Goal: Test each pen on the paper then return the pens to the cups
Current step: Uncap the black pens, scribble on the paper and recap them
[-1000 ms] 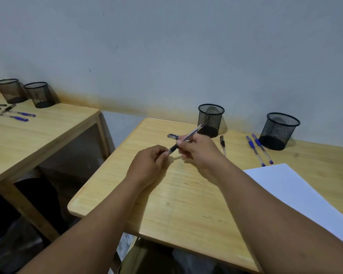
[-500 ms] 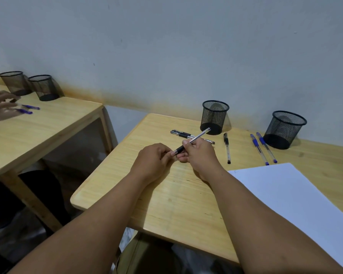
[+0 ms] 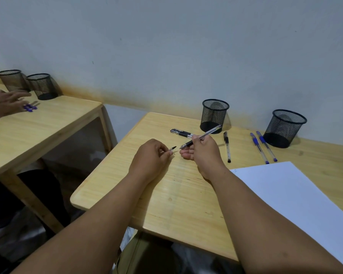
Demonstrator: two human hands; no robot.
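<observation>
One clear-barrelled pen with a black grip (image 3: 201, 137), uncapped, is pinched in the right hand (image 3: 203, 152); fingers clamped on the barrel, tip pointing left, raised just above the wooden counter (image 3: 176, 196). One small black pen cap (image 3: 172, 148) is pinched between the fingers of the left hand (image 3: 151, 158), a small gap apart from the pen's tip.

Four further pens lie on the counter beyond the hands:
- one black capped pen (image 3: 181, 133), lying crosswise, partly hidden behind the right hand;
- one clear pen with a black cap (image 3: 227, 146), lying roughly front to back, just right of the right hand;
- two clear pens with blue caps (image 3: 262, 146), side by side, nearly parallel, near the right-hand cup.

Two black wire-mesh cups stand upright at the back of the counter by the wall: one (image 3: 214, 115) behind the held pen, one (image 3: 284, 127) well to its right.

One white sheet of paper (image 3: 297, 202) lies flat at the counter's right side, beside the right forearm, running out of view.

One second wooden counter (image 3: 38, 127) stands at left, carrying two more black mesh cups (image 3: 28, 85) and blue pens (image 3: 29, 107) under another person's hand (image 3: 5, 102), fingers spread.
</observation>
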